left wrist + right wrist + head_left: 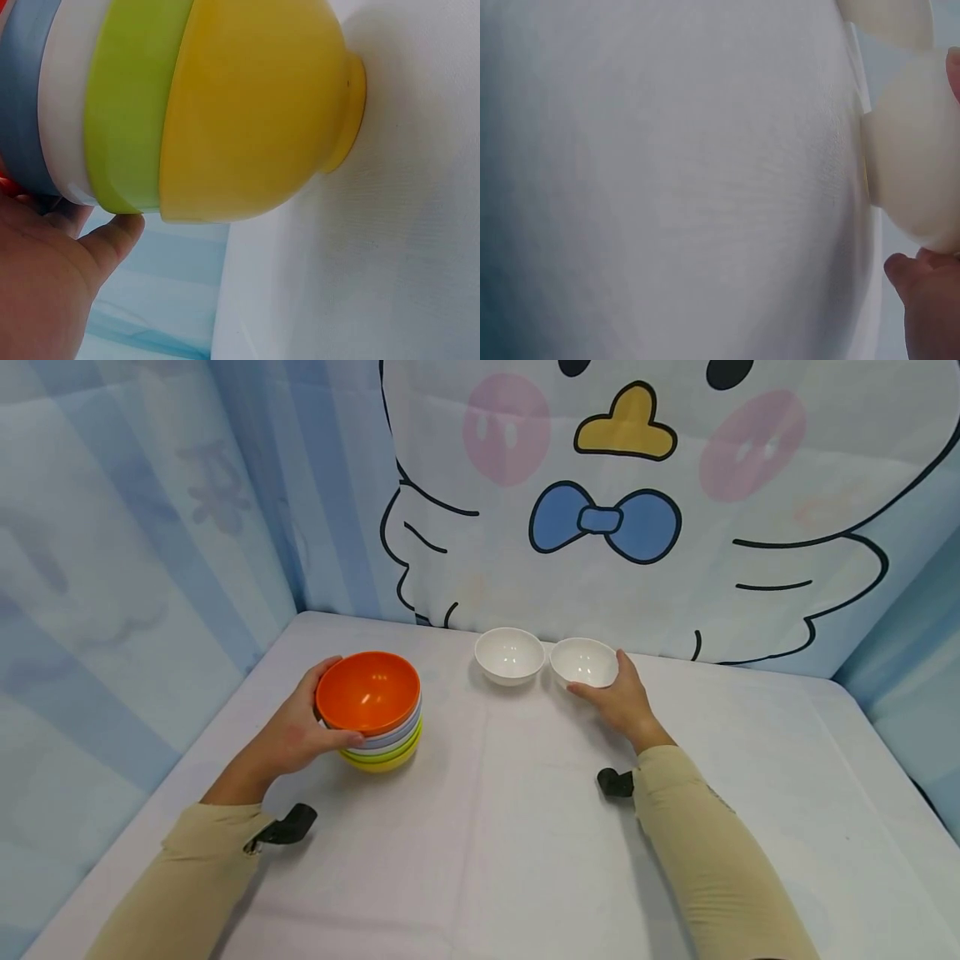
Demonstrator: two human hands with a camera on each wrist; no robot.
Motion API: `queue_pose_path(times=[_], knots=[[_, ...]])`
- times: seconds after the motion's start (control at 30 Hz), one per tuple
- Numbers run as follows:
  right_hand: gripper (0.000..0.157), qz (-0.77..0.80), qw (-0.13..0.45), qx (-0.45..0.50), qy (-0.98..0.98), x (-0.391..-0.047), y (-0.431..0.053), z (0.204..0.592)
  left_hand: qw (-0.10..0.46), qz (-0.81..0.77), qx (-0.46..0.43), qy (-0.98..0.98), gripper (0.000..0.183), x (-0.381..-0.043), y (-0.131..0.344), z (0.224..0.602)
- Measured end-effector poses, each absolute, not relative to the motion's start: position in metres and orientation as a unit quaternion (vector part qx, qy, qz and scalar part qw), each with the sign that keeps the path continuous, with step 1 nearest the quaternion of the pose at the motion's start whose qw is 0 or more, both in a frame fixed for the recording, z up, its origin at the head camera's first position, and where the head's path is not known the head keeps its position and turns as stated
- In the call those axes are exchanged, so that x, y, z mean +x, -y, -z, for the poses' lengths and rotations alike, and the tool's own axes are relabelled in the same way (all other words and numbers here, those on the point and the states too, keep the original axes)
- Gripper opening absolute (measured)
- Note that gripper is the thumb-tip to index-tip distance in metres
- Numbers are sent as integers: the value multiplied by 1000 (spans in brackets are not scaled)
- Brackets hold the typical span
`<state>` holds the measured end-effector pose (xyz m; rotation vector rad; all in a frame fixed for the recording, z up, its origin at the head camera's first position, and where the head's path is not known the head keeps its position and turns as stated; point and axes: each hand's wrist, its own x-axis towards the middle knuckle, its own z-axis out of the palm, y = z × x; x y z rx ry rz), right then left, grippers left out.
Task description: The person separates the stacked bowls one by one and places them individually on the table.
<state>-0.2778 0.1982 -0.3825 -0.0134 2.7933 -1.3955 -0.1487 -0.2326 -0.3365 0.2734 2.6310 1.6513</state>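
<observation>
Stack of nested bowls (367,693) at the left of a white-covered table (480,860), upright or nearly so: orange at the top, then bluish, white, green and, at the base, yellow. Left hand (296,727) curled round the stack's left side, thumb across the near side just below the orange rim, fingers behind; in the left wrist view, one tip against the green layer, the others partly hidden, exact contact impossible to tell. Also impossible to tell: base touching the table or just above. Probably best to hold the stack level and spread the pressure over several layers, so as not to let the lower bowls slip from the upper ones. To the right, near the table's far edge, a glossy white bowl (581,662), pinched by the right hand (622,697), thumb on the near side, fingers at the right of the rim. Likely wise to make that pinch light and even, avoid tipping the bowl, and mind the second white bowl (509,656), just beside on the left across a narrow gap. Farther out, tan sleeves (712,827) with black fittings (288,825) at the cuffs; behind the table, a pale blue backdrop (330,485) printed with a cartoon bird (637,602) in a blue bow tie (600,520).
</observation>
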Motion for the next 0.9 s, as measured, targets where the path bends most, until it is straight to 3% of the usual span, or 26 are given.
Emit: queue_pose_path(times=[0.53,0.9], knots=[[121,452,45,20,-891,-279,-191,376,17,-533,86,-842,106,-148,232,336],[119,455,16,-3,-890,-281,-193,385,22,-535,91,-840,106,-148,233,337]])
